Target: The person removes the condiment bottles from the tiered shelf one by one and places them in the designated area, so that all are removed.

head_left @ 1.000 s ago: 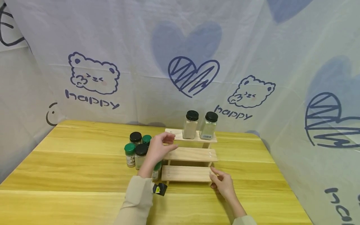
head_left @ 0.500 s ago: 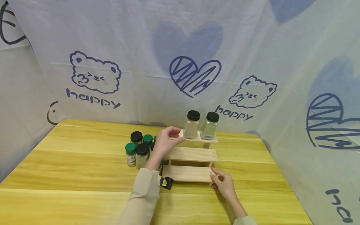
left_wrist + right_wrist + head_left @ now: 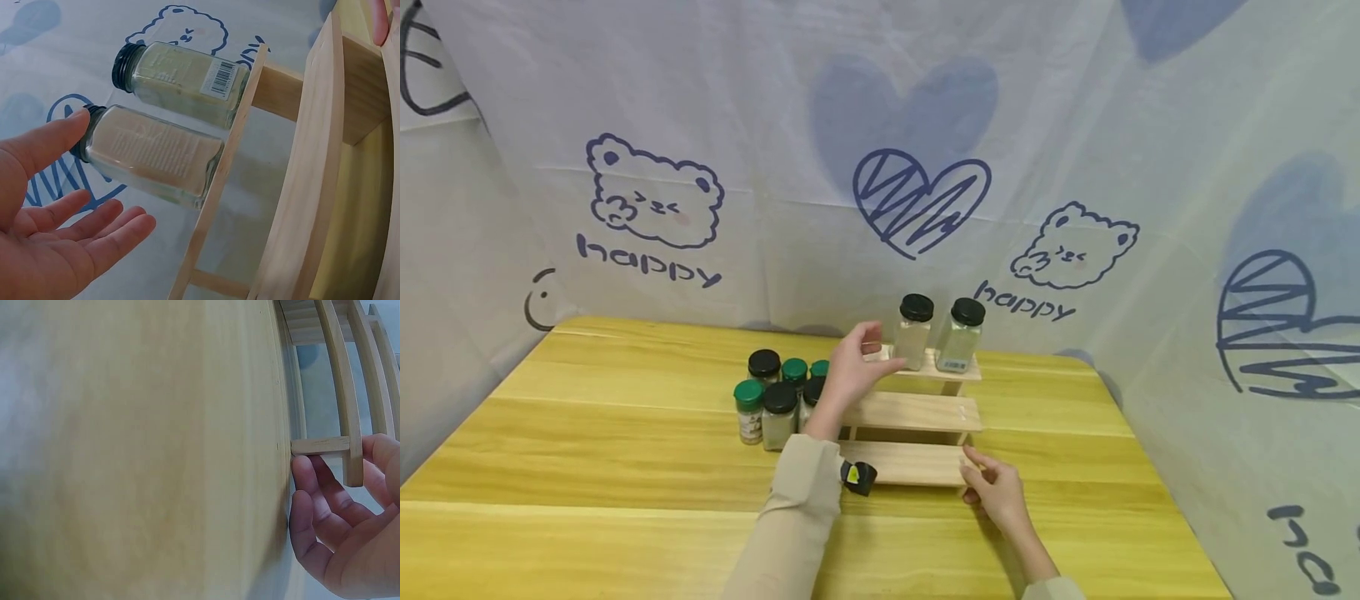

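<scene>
A three-tier wooden spice rack [image 3: 917, 410] stands on the table. Two square glass spice jars with black lids sit on its top tier: a left jar [image 3: 912, 337] with pale beige contents and a right jar [image 3: 958, 340] with greenish contents and a barcode label. My left hand [image 3: 853, 367] is beside the left jar [image 3: 153, 150], its fingers apart and holding nothing; in the left wrist view the thumb overlaps the black lid. My right hand [image 3: 997, 490] grips the right end of the bottom tier [image 3: 351, 425], fingers curled under it by the leg.
Left of the rack, several spice jars are grouped on the table, among them a green-lidded jar [image 3: 749, 412] and a black-lidded jar [image 3: 780, 417]; my left forearm partly covers the group. A printed curtain [image 3: 760, 150] hangs behind the wooden table [image 3: 587, 467].
My left hand has moved right and toward the back, from the rack's left end to the left jar on the top tier. My right hand has stayed in place on the bottom tier.
</scene>
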Available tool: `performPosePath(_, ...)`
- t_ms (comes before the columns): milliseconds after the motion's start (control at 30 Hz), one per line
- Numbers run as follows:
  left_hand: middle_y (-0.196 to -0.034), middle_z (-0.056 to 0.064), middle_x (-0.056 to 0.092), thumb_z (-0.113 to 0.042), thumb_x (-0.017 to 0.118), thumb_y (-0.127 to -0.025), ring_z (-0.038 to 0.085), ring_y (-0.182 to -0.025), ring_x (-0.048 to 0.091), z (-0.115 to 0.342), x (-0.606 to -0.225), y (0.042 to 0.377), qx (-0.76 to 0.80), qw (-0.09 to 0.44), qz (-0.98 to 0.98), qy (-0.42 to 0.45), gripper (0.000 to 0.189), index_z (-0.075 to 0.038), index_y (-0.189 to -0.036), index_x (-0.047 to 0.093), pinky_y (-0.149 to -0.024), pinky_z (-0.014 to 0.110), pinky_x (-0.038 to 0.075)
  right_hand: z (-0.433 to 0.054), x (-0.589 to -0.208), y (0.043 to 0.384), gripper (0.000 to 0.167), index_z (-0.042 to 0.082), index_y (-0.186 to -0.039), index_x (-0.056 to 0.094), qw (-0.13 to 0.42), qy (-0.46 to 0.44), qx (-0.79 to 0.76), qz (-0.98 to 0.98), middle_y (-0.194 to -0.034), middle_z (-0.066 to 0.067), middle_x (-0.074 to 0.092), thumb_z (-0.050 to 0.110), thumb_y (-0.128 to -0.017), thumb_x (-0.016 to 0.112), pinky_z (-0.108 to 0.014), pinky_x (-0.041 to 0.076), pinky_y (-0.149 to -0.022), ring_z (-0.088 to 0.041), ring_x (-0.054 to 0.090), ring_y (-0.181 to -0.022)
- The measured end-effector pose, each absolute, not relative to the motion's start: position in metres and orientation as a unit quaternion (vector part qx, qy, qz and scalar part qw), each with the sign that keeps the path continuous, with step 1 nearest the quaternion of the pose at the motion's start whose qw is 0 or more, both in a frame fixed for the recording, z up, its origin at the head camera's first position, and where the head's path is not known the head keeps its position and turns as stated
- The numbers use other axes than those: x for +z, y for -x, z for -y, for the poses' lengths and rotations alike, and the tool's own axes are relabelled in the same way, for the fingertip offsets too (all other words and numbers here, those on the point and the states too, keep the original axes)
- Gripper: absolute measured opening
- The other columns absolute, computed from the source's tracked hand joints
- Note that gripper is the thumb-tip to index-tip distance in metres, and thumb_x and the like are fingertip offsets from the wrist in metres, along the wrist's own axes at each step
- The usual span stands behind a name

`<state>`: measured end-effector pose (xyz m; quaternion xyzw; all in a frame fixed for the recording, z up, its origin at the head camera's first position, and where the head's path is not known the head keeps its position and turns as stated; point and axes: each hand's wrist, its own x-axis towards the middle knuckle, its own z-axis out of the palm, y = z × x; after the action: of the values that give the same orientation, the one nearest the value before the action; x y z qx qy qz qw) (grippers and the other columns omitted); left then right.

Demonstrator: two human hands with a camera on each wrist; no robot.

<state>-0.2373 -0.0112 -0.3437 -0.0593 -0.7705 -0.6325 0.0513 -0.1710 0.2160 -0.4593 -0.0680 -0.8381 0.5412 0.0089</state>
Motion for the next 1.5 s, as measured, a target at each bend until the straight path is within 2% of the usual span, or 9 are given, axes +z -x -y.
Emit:
performPosePath(567,-0.130,0.015,0.044,-0.015,0.073,-0.075,0.029,-0.116,0.043,-0.002,-0.349,0.259,-0.653,0.031,0.755,0.045,0.068,-0.004,-0.133,0.039,-0.094,0.038,0.038,-0.218,-0.461,0.172,0.036,0.002,-0.119,0.057,0.009,0.071,0.542,0.837,-0.062,-0.011,0.060,0.012,-0.085,0.062,-0.023,0.041,-0.037,-0.020,0.056,-0.049)
performPosePath(867,-0.134,0.012,0.040,-0.019,0.074,-0.075,0.029,-0.119,0.038,-0.006,-0.350,0.269,-0.655,0.020,0.754,0.039,0.075,-0.015,-0.138,0.033,-0.095,0.041,0.037,-0.218,-0.460,0.173,0.037,0.003,-0.120,0.056,0.005,0.076,0.546,0.835,-0.061,-0.010,0.060,0.012,-0.085,0.062,-0.022,0.040,-0.037,-0.017,0.055,-0.048)
performPosePath(1000,-0.135,0.013,0.039,-0.017,0.074,-0.075,0.031,-0.119,0.038,-0.010,-0.351,0.272,-0.660,0.020,0.750,0.045,0.077,-0.015,-0.139,0.032,-0.094,0.042,0.038,-0.218,-0.461,0.173,0.036,0.003,-0.120,0.056,0.005,0.073,0.545,0.835,-0.060,-0.010,0.060,0.011,-0.085,0.061,-0.022,0.039,-0.036,-0.017,0.055,-0.047)
performPosePath(1267,-0.133,0.013,0.041,-0.018,0.069,-0.079,0.029,-0.116,0.042,-0.014,-0.352,0.275,-0.655,0.021,0.754,0.040,0.066,-0.017,-0.137,0.038,-0.092,0.040,0.040,-0.217,-0.460,0.173,0.036,0.002,-0.119,0.056,0.007,0.068,0.546,0.835,-0.059,-0.010,0.059,0.010,-0.085,0.061,-0.021,0.038,-0.036,-0.017,0.055,-0.047)
performPosePath(1500,-0.125,0.017,0.048,-0.016,0.071,-0.078,0.031,-0.112,0.047,-0.012,-0.351,0.274,-0.649,0.048,0.758,0.038,0.058,-0.011,-0.130,0.046,-0.090,0.041,0.042,-0.217,-0.460,0.172,0.036,0.002,-0.119,0.056,0.007,0.070,0.547,0.834,-0.060,-0.010,0.060,0.010,-0.085,0.061,-0.022,0.039,-0.036,-0.017,0.055,-0.047)
